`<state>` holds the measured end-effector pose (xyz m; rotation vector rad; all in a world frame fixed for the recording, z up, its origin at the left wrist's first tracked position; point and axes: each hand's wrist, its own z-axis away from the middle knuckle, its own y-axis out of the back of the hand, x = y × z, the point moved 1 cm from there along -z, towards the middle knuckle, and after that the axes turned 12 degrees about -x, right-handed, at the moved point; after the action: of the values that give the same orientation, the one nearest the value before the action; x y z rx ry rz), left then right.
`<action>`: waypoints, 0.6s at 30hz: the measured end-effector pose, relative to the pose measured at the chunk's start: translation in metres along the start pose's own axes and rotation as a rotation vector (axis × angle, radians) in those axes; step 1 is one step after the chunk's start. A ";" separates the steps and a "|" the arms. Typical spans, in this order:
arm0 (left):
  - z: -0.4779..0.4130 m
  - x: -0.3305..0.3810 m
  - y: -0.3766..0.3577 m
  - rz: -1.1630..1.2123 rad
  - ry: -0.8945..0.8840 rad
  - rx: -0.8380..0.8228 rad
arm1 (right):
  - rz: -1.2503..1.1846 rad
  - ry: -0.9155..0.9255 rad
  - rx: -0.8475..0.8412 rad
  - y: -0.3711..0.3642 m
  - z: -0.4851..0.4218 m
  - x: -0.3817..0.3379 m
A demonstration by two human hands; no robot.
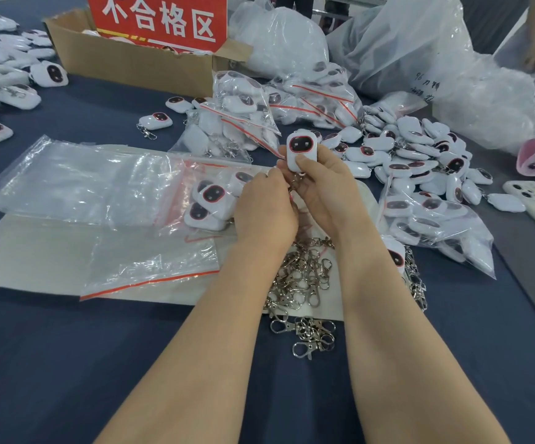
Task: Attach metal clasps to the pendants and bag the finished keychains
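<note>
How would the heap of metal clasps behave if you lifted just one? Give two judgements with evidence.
The metal clasps lie tangled and overlapping, so one would probably drag neighbours up. Pushed, the loose heap would likely spread rather than slide together.

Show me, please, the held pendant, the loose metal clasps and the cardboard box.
pendant [301,146], head view, on its dark face.
metal clasps [304,280], head view, middle of the heap.
cardboard box [131,65], head view, on its front wall.
</note>
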<state>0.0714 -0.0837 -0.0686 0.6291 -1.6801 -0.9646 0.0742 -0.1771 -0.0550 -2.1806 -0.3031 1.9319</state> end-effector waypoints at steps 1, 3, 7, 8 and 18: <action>0.000 0.001 0.001 -0.016 0.002 0.006 | -0.010 -0.001 0.015 0.000 0.000 -0.001; 0.001 0.002 0.001 -0.056 0.010 0.016 | -0.005 -0.001 0.064 0.000 -0.001 -0.003; 0.001 0.002 0.001 -0.052 0.042 -0.005 | 0.309 0.020 0.199 -0.002 -0.005 -0.006; 0.001 0.001 0.002 -0.013 0.046 -0.010 | 0.385 0.046 0.215 -0.003 -0.005 -0.007; -0.003 -0.002 0.016 0.603 0.100 0.205 | 0.501 -0.065 0.240 -0.014 -0.009 -0.011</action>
<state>0.0754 -0.0744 -0.0562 0.2611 -1.7412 -0.3284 0.0819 -0.1673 -0.0395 -2.1761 0.4893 2.1430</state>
